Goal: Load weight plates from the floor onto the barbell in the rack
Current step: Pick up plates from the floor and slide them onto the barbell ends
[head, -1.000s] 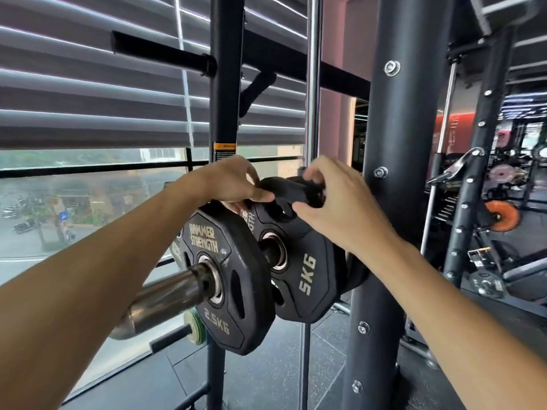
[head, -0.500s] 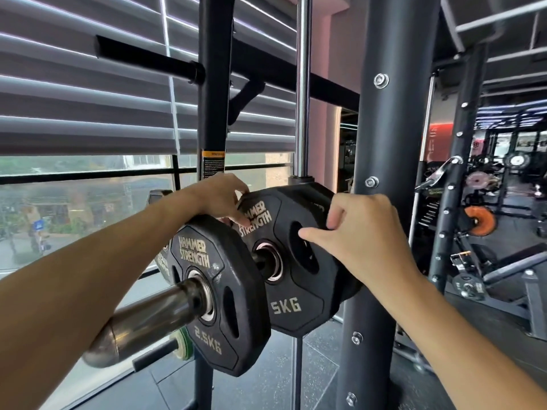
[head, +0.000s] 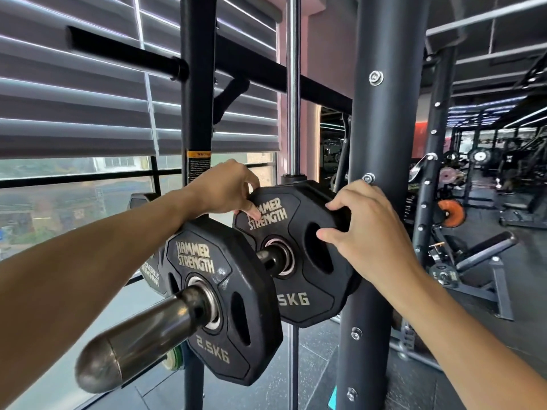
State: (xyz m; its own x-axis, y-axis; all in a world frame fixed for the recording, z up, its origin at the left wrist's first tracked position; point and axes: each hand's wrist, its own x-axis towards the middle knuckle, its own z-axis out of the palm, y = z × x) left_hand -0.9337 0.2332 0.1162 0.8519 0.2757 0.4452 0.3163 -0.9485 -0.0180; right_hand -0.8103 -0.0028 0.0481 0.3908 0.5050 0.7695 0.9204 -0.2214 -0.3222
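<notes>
Gym window blinds (head: 88,93) hang behind the black rack upright (head: 381,113). Both plates sit on the barbell sleeve (head: 142,341): the 2.5 kg plate (head: 236,315) nearer, the 5 kg plate (head: 299,261) farther in. The left hand (head: 225,187) and right hand (head: 364,223) grasp the 5 kg plate's upper rim.

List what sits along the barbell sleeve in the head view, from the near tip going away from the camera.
Sleeve tip → 2.5 kg plate → bare stretch of sleeve → 5 kg plate, held at its upper edge by the left hand and at its right edge by the right hand.
</notes>
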